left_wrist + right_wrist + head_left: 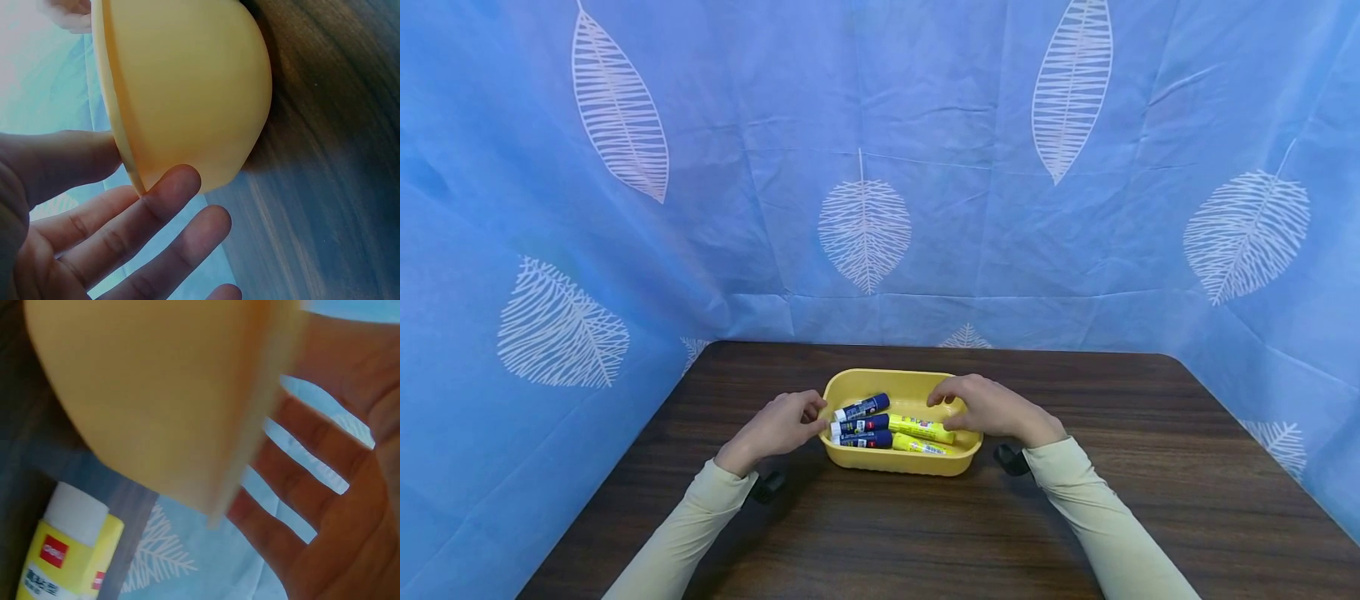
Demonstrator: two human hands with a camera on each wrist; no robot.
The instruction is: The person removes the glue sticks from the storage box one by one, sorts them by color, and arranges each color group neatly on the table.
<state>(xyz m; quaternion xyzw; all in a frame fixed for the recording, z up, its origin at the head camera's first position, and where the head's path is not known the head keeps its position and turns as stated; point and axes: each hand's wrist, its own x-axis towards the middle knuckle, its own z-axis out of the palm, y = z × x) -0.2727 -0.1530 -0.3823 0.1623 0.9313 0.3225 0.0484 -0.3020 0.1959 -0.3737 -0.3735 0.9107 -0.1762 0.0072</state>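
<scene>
A yellow plastic basket (887,460) stands on the table with glue sticks lying in it. On its left side are three dark blue glue sticks (871,406) with white caps. Two yellow glue sticks (917,427) lie right of them. My left hand (781,427) grips the basket's left rim, thumb tip behind the rim and middle finger across the outer wall (187,94). My right hand (988,407) reaches over the right rim, fingers spread and lightly bent inside. Its thumb is close to the upper yellow stick's end; the right wrist view hides the fingertips behind the rim.
A dark wood-grain table (850,533) lies beneath, backed by a blue curtain (940,233) with white leaf prints. Low in the right wrist view, a yellow glue stick (62,550) with a white cap shows beside the basket, with more yellow behind it.
</scene>
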